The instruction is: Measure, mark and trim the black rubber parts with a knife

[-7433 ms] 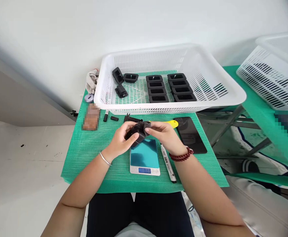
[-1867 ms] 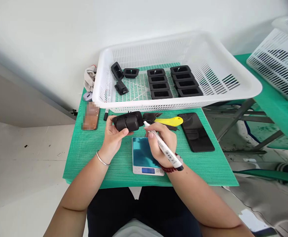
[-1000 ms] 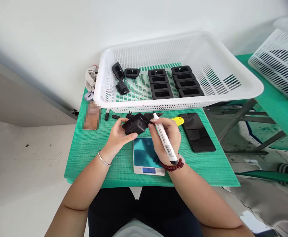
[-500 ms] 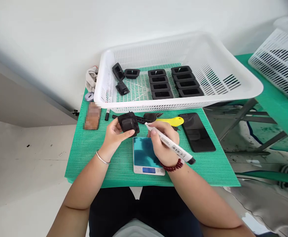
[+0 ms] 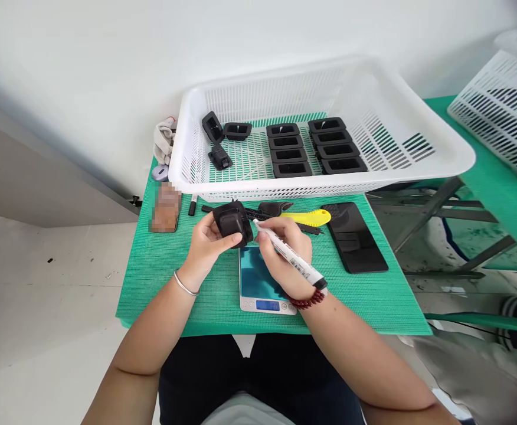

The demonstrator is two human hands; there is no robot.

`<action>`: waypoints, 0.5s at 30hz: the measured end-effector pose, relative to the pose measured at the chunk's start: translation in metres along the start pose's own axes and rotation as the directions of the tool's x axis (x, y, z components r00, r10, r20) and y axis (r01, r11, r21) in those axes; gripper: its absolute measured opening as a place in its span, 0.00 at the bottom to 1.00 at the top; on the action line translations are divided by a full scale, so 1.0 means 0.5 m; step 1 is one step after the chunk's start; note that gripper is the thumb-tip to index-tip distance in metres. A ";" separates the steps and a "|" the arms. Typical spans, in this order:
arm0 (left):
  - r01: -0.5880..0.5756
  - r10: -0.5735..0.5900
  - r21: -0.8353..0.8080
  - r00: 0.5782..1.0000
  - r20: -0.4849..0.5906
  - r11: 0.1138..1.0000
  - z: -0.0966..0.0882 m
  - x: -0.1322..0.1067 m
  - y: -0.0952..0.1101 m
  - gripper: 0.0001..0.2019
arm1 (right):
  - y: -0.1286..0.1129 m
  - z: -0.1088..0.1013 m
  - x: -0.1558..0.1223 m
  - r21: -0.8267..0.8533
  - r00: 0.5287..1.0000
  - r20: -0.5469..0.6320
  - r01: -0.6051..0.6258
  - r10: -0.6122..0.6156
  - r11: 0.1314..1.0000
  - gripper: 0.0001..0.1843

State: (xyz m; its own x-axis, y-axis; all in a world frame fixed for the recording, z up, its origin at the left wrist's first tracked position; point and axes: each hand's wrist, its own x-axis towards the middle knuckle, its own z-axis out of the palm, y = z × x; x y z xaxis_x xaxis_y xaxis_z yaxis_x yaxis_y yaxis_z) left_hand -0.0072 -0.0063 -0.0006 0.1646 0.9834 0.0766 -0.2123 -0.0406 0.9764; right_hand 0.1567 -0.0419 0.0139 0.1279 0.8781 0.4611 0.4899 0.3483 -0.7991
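My left hand [image 5: 208, 245] grips a black molded part [image 5: 232, 223], thumb along its near lower edge, holding it above the table. In my right hand [image 5: 287, 254] is a white marker [image 5: 296, 257] with a black end, held like a pen. Its tip is right beside the part's right side; whether they touch I cannot tell. Below my hands lies a small digital scale [image 5: 262, 274] with a shiny blue-green plate and a lit display, partly covered by my right hand. Behind them rest a yellow-handled tool [image 5: 314, 218] and some dark pieces, partly hidden.
A large white slotted basket [image 5: 329, 186] stands at the back, with several similar black parts [image 5: 287, 155] in rows. A dark phone [image 5: 358, 239] lies at the right; a capped marker [image 5: 192, 205] and a blurred brown object [image 5: 165, 208] lie left. Another basket [image 5: 501, 112] is at far right.
My right hand has moved left with the marker, bringing the tip close to the black part. My left hand and the part have hardly moved.
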 end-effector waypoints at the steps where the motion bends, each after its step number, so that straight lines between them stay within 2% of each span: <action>1: -0.005 0.005 -0.025 1.000 -0.002 1.000 -0.001 0.001 -0.001 0.24 | 0.003 0.001 0.000 -0.021 0.999 -0.035 -0.015 0.015 1.000 0.05; 4: -0.023 0.021 -0.105 1.000 -0.024 0.994 -0.002 0.004 -0.004 0.25 | 0.008 0.004 0.002 -0.009 0.996 -0.069 -0.055 0.054 0.998 0.08; 8: -0.031 0.017 -0.194 0.997 -0.075 0.980 0.000 0.006 -0.001 0.24 | 0.002 0.003 0.003 0.086 0.998 0.068 -0.013 0.007 0.996 0.11; 10: -0.023 0.005 -0.229 0.997 -0.078 0.973 0.001 0.005 0.003 0.23 | -0.001 0.003 0.004 0.095 0.995 0.100 0.015 -0.025 0.995 0.10; 15: 0.035 -0.042 -0.255 0.999 -0.023 0.966 0.001 0.005 0.009 0.20 | 0.000 0.003 0.005 0.078 0.998 0.041 0.039 -0.042 0.996 0.09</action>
State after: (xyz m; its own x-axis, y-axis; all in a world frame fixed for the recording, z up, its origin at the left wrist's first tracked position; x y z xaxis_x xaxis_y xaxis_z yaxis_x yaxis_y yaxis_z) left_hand -0.0075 -0.0043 0.0042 0.1515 0.9880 0.0314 -0.4450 0.0398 0.8946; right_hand 0.1557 -0.0389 0.0143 0.0719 0.8754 0.4780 0.4262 0.4064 -0.8082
